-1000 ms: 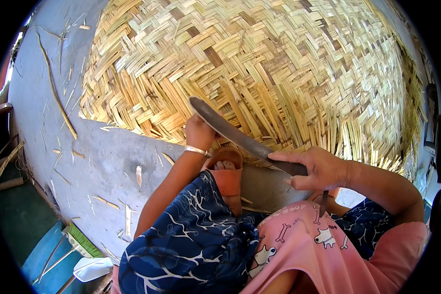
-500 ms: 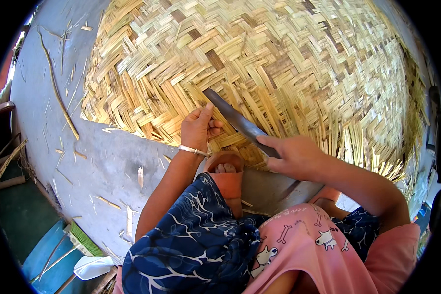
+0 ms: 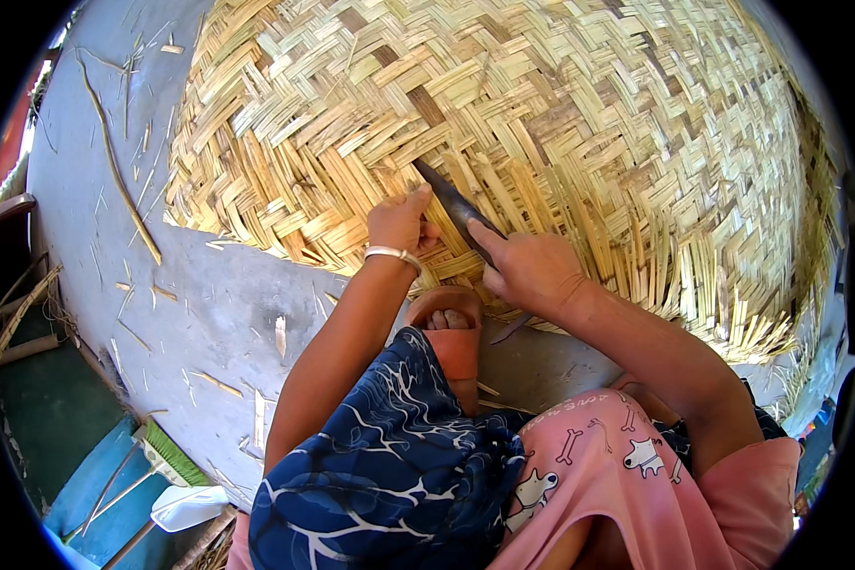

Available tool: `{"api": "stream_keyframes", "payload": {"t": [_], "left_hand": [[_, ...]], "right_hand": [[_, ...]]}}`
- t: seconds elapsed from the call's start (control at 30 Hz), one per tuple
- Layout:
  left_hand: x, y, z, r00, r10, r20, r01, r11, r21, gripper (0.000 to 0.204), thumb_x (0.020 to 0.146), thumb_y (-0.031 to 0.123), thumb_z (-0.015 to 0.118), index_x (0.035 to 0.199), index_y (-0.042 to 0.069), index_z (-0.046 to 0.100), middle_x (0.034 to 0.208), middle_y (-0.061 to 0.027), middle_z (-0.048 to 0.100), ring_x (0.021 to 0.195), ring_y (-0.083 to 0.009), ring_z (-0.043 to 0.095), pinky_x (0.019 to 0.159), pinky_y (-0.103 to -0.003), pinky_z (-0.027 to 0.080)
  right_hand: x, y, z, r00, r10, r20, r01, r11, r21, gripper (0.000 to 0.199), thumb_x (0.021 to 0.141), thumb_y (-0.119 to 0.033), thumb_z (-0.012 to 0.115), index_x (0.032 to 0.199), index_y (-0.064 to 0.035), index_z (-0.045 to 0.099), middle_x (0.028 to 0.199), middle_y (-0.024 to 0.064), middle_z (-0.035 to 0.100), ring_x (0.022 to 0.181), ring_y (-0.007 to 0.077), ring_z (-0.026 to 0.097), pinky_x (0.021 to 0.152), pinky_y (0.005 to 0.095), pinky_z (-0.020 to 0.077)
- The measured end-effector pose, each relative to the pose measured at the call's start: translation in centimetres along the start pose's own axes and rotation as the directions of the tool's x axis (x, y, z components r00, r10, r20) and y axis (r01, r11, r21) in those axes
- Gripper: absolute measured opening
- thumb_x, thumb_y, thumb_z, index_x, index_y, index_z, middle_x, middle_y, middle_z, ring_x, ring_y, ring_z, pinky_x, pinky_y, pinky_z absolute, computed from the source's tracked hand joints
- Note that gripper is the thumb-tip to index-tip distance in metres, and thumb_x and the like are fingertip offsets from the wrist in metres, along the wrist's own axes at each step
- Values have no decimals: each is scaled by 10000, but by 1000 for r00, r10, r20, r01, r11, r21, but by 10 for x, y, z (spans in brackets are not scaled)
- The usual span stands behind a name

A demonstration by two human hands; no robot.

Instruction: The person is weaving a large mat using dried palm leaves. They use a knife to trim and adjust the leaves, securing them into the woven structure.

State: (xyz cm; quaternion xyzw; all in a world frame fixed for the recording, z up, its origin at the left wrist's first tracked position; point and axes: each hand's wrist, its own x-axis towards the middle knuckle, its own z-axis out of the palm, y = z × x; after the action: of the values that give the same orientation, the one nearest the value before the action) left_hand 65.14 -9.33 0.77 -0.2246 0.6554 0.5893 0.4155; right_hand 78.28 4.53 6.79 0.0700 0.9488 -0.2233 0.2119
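Observation:
A large mat of woven bamboo strips [image 3: 541, 123] spreads before me, its near edge bristling with loose strip ends. My right hand [image 3: 534, 271] grips a dark, long-bladed knife [image 3: 451, 202], with a finger laid along the blade. The blade's tip lies over the weave, slanting up to the left. Beside the tip, my left hand [image 3: 401, 220] is closed, thumb and fingers pinched at a strip near the mat's edge; the fingers partly hide what they hold. A pale bracelet [image 3: 392, 254] circles the left wrist.
My sandalled foot [image 3: 449, 323] stands at the mat's near edge. Bamboo scraps and a long thin stick [image 3: 114, 157] litter the grey floor on the left. A green-bristled broom [image 3: 173, 454] and a white scoop-shaped thing [image 3: 188, 508] are at the lower left.
My right hand has slid forward and left along the knife, nearer the tip. The left hand stays by the tip. The whole view has shifted slightly.

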Motion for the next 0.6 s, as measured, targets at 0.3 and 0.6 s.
{"api": "stream_keyframes", "payload": {"t": [0.3, 0.6], "left_hand": [[-12, -3, -16, 868, 436, 238, -445, 469, 763, 369, 790, 321, 764, 651, 42, 567, 561, -69, 604, 495, -176, 607, 462, -319, 465], [0, -17, -13, 649, 748, 140, -456, 235, 859, 287, 837, 309, 693, 713, 69, 596, 568, -136, 581, 518, -290, 590, 511, -414, 457]], "right_hand": [[-18, 7, -21, 991, -24, 132, 31, 998, -53, 572, 793, -260, 611, 1330, -131, 464, 651, 116, 615, 556, 317, 616, 491, 451, 473], [-114, 66, -118, 931, -28, 365, 65, 994, -89, 596, 754, -214, 635, 1328, -164, 485, 728, 123, 653, 607, 315, 638, 522, 440, 479]]}}
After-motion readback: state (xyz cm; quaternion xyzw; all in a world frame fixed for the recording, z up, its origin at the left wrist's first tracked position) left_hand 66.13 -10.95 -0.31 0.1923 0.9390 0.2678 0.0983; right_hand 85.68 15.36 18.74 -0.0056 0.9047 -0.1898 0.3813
